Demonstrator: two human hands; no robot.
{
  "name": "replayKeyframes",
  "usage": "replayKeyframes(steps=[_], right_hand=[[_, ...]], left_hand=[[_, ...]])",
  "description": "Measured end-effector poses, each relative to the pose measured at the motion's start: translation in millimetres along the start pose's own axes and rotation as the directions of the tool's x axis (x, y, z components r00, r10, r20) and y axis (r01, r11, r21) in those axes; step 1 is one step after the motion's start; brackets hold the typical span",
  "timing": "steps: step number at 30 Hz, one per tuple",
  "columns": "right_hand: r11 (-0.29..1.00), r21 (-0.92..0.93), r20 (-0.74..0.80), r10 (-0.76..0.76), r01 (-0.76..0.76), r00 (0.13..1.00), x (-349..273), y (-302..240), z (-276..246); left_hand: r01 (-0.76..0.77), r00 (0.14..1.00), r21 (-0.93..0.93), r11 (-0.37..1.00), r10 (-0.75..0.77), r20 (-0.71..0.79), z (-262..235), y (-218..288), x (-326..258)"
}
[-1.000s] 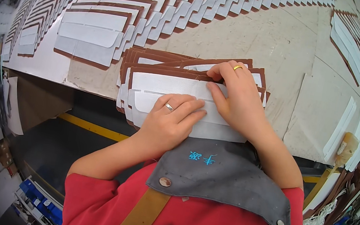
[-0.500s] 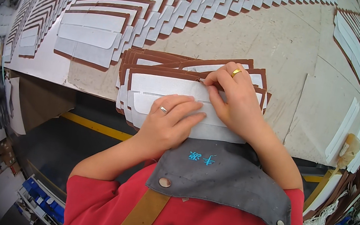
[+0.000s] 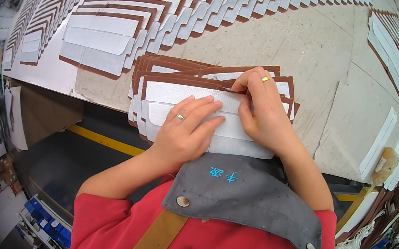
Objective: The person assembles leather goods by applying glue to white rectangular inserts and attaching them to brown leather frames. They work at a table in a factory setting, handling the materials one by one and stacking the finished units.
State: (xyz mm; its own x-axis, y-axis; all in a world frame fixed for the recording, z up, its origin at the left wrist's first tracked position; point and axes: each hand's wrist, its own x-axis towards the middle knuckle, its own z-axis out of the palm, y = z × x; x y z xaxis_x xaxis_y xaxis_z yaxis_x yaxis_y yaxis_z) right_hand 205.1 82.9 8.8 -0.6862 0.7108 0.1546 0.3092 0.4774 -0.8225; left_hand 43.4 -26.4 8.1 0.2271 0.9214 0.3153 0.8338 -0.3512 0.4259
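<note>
A brown-edged panel with a white facing (image 3: 178,91) lies on top of a small pile of like pieces (image 3: 140,74) at the table's front edge. My left hand (image 3: 186,125) rests on the white facing, its fingers stretched out and holding nothing. At the panel's top brown edge, my right hand (image 3: 266,109) has its fingers bent and pinched on the brown strip, right of the middle. The fingertips partly hide the strip there. Against the pile's near side sits the grey apron bib (image 3: 251,195).
Long overlapping rows of similar white-and-brown pieces (image 3: 100,35) cover the left and back of the table (image 3: 298,51). A smaller fanned stack (image 3: 394,49) lies at far right. White strips (image 3: 380,143) and a yellowish block (image 3: 387,163) lie along the right edge.
My right hand has moved a little to the right along the brown edge. My left hand has slid slightly up on the white facing, its fingers straighter.
</note>
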Motion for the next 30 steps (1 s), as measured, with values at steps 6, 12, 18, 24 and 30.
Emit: replayKeyframes(steps=[6, 12, 18, 24, 30], right_hand=[[0.997, -0.070, -0.056, -0.046, 0.042, 0.997, -5, 2, 0], [0.960, -0.235, 0.078, -0.136, 0.151, 0.988, -38, -19, 5], [0.826, -0.564, 0.200, 0.158, -0.018, 0.967, -66, -3, -25], [0.837, -0.541, -0.011, 0.091, -0.083, 0.996, -60, -3, -37], [0.919, -0.273, 0.122, -0.259, 0.284, 0.958, 9, -30, 14]], left_hand=[[0.006, 0.999, -0.054, 0.999, -0.004, 0.041, 3, 4, 5], [-0.001, 0.998, -0.120, 0.993, 0.009, 0.066, 1, -2, 2], [0.069, 0.986, -0.193, 0.979, -0.038, 0.163, -21, -5, -10], [0.182, 0.982, -0.027, 0.983, -0.180, 0.051, -38, -16, -24], [0.204, 0.977, 0.093, 0.974, -0.208, 0.034, -37, -17, -30]])
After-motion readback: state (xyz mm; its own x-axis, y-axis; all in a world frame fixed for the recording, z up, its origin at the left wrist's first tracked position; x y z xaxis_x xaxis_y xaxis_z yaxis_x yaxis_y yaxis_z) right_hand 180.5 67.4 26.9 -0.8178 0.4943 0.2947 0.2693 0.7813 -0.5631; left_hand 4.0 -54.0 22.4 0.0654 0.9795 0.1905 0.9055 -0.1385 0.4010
